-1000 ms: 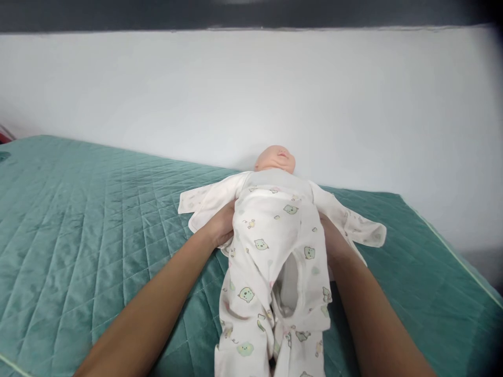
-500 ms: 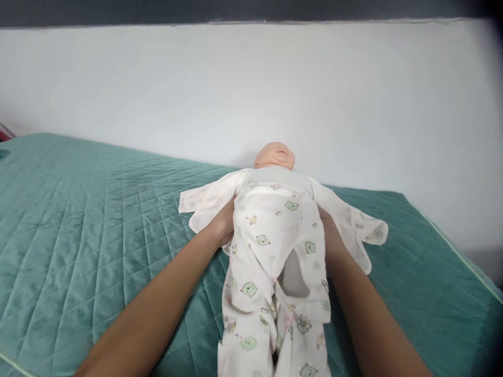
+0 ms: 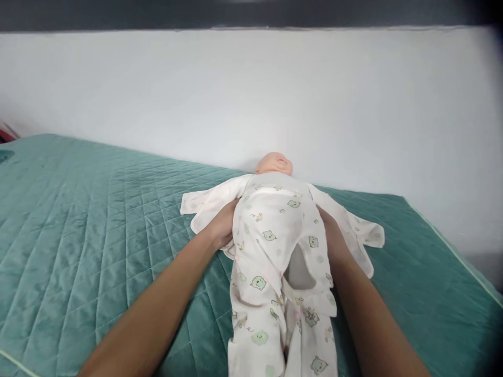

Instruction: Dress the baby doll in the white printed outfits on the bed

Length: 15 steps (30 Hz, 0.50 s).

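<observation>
Compared with half a second ago, the printed romper (image 3: 275, 230) is drawn a little further up the doll (image 3: 275, 163), so that less of the plain band under the chin is seen, and the open gap between the garment's legs lies slightly nearer. The doll is laid on its back on the green quilted mattress (image 3: 98, 209), its head at the far side against the white wall (image 3: 236, 94).

The left hand (image 3: 220, 226) is pressed against the left side of the doll's body and the right hand (image 3: 333, 235) against the right side, both touching the romper. The fingers of both hands are tucked behind the cloth, so it cannot be told whether cloth is pinched or how far the hands are closed.

The romper's feet are cut off by the near edge of the view. The doll's arms are hidden inside the spread sleeves (image 3: 361, 233).
</observation>
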Motion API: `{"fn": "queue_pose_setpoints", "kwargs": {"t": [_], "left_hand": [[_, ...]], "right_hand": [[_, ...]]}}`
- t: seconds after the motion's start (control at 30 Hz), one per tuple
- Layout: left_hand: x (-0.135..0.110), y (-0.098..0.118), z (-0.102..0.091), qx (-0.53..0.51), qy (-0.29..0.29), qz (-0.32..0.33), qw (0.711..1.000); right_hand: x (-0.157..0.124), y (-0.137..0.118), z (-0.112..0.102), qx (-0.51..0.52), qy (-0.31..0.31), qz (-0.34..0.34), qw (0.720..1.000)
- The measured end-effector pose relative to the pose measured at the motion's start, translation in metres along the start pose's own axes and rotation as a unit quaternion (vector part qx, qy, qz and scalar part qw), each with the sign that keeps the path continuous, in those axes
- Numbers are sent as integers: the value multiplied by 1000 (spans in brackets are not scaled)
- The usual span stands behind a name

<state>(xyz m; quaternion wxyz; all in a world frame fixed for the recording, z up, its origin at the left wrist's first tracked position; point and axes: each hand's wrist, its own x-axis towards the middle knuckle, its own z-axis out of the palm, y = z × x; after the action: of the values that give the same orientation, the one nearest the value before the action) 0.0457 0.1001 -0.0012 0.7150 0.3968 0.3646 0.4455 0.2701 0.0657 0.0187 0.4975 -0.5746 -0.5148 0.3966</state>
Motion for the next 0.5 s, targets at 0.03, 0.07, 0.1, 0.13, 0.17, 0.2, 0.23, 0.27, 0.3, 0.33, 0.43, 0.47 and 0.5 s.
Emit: {"fn": "queue_pose_setpoints", "kwargs": {"t": [0.03, 0.07, 0.1, 0.13, 0.17, 0.2, 0.23, 0.27, 0.3, 0.33, 0.43, 0.47, 0.5], "left_hand": [[-1, 1, -3, 1, 1, -2, 1000], [-2, 2, -5, 2, -2, -3, 1000], [-4, 4, -9, 6, -9, -4, 1000], [-5, 7, -12, 16, -18, -3, 1000], [-6, 9, -15, 33, -24, -1, 999], [-8, 12, -18, 55, -19, 2, 998], [-8, 14, -21, 81, 3, 10, 997], [-9, 16, -23, 111, 40, 30, 993], [-8, 18, -24, 145, 85, 62, 984], [-8, 19, -23, 185, 125, 103, 969], [-2, 21, -18, 322, 156, 231, 905], [0, 22, -14, 359, 143, 265, 883], [3, 22, -11, 386, 128, 294, 865]], "right_hand": [[-1, 0, 1, 4, 5, 7, 1000], [-1, 1, 1, 12, 10, 17, 1000], [0, 2, 1, 24, 16, 29, 999], [0, 5, 1, 40, 23, 43, 998], [1, 9, 0, 55, 32, 56, 996], [3, 12, -2, 64, 44, 65, 995], [4, 16, -4, 61, 58, 66, 994], [6, 18, -6, 43, 77, 58, 994], [7, 20, -7, 14, 100, 42, 994], [8, 19, -7, -15, 125, 18, 992], [9, 13, -2, -41, 163, -49, 985], [9, 11, 0, -28, 156, -59, 986], [9, 9, 3, -12, 139, -62, 988]]}}
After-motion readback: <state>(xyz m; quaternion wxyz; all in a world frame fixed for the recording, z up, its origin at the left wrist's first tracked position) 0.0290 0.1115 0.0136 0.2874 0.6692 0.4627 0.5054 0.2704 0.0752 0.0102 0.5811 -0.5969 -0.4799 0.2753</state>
